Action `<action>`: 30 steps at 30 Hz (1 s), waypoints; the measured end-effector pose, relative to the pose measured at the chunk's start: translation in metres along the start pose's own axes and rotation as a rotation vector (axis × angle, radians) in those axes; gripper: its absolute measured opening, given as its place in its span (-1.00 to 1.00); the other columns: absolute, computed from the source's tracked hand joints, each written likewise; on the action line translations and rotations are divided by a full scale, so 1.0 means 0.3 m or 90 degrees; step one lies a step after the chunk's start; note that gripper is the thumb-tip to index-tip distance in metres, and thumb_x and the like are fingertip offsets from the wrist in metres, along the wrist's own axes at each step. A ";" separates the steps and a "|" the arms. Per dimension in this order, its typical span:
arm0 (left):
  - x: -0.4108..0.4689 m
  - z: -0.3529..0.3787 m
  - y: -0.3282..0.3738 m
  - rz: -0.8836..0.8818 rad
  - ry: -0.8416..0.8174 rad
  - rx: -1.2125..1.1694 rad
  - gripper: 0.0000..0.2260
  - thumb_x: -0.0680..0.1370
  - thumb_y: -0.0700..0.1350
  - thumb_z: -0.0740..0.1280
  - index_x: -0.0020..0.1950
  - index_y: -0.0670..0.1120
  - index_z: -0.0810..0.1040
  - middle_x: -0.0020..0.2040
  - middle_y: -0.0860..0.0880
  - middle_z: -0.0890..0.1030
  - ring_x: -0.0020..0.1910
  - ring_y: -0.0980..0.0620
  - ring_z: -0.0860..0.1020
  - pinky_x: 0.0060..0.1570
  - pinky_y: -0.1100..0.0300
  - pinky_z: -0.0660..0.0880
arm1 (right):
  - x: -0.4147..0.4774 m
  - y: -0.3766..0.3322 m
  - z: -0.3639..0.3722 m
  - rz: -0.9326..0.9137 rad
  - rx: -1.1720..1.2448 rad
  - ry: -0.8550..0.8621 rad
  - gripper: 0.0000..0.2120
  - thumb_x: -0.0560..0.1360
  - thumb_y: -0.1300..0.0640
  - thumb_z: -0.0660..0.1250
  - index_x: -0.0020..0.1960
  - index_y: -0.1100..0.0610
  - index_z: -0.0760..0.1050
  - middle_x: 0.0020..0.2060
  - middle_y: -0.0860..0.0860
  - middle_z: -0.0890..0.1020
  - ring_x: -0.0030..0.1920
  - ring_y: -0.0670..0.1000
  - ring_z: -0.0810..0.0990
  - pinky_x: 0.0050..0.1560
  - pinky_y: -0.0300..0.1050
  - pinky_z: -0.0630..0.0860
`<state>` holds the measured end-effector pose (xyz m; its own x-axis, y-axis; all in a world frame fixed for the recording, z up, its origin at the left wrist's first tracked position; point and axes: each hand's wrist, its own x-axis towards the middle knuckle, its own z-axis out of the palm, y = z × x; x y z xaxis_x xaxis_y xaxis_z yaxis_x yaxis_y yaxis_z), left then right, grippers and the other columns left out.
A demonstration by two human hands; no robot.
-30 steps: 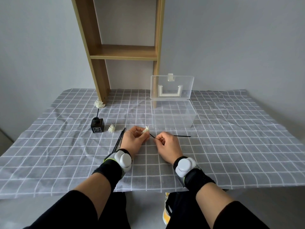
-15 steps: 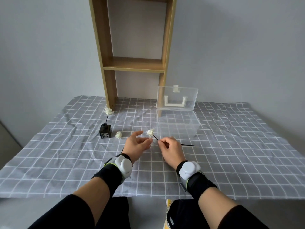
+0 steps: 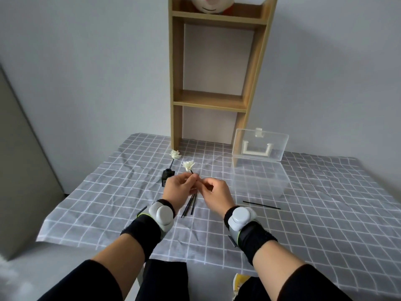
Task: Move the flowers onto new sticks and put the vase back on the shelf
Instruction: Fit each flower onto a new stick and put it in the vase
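Note:
A white flower [image 3: 188, 165] on a thin black stick stands up above my hands. My left hand [image 3: 179, 191] pinches the stick just under the bloom. My right hand [image 3: 216, 195] is pinched against the left fingertips, on the same stick; the stick's lower part is hidden. Behind my left hand a small black vase [image 3: 167, 175] stands on the cloth with one white flower [image 3: 175, 154] in it. Several spare black sticks [image 3: 190, 204] lie on the cloth between my wrists. One more black stick [image 3: 261, 205] lies to the right.
An open clear plastic box [image 3: 260, 181] with its lid [image 3: 260, 145] upright stands at the right. A tall wooden shelf [image 3: 209, 102] stands at the back on the grey checked tablecloth [image 3: 108, 192], with a plush toy [image 3: 209, 5] on its top level.
My head has tilted up and the view has swung left. Both hands have lifted the flower on its stick off the table, and my left hand has closed on the stick.

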<state>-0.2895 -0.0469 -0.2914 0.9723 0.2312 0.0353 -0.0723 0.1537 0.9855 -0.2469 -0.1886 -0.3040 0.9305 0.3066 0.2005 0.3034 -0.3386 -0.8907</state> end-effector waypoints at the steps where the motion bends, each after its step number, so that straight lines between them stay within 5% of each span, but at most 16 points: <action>1: 0.011 -0.027 0.017 0.011 0.024 0.015 -0.81 0.62 -0.13 0.36 -0.02 -0.24 0.67 -0.09 -0.21 0.73 -0.04 -0.17 0.71 0.05 0.03 0.65 | 0.008 -0.009 0.018 0.000 0.006 -0.010 -0.79 0.56 -0.08 0.43 -0.04 0.06 0.69 -0.18 -0.06 0.75 -0.14 -0.07 0.72 -0.05 -0.10 0.65; 5: 0.061 -0.140 0.078 0.066 0.139 0.083 -0.83 0.63 -0.12 0.35 -0.07 -0.17 0.65 -0.20 -0.09 0.72 -0.24 -0.05 0.65 -0.17 0.08 0.63 | 0.046 -0.037 0.075 0.003 0.020 -0.031 -0.75 0.51 -0.15 0.43 0.01 0.01 0.68 -0.13 -0.12 0.74 -0.08 -0.15 0.70 0.04 -0.15 0.64; 13: 0.172 -0.273 0.138 0.126 0.272 0.256 -0.90 0.58 -0.13 0.35 0.05 -0.04 0.65 -0.21 -0.03 0.73 -0.24 -0.01 0.68 0.01 -0.04 0.64 | 0.132 -0.046 0.118 0.055 -0.007 -0.059 -0.76 0.52 -0.19 0.39 0.06 -0.05 0.63 -0.07 -0.18 0.69 -0.02 -0.17 0.66 0.11 -0.12 0.62; 26: 0.242 -0.251 0.114 0.160 0.269 0.392 -0.86 0.59 -0.06 0.33 0.04 -0.04 0.67 -0.23 0.02 0.70 -0.19 -0.05 0.68 -0.06 -0.04 0.62 | 0.204 -0.010 0.123 0.101 -0.017 -0.081 -0.62 0.54 -0.10 0.43 0.26 0.08 0.57 0.08 -0.07 0.64 0.08 -0.07 0.63 0.18 -0.12 0.59; 30: 0.245 -0.253 0.086 0.140 0.267 0.404 -0.86 0.60 -0.08 0.32 0.06 -0.04 0.66 -0.21 0.02 0.71 -0.18 -0.06 0.67 -0.07 0.00 0.61 | 0.203 0.002 0.120 0.104 -0.025 -0.076 -0.63 0.53 -0.11 0.44 0.25 0.06 0.58 0.05 -0.09 0.65 0.04 -0.13 0.62 0.00 -0.31 0.55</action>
<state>-0.2368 0.0471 -0.2760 0.7762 0.5549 0.2993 0.0100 -0.4856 0.8742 -0.1974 -0.1382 -0.3071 0.9380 0.3466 0.0025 0.1598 -0.4261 -0.8905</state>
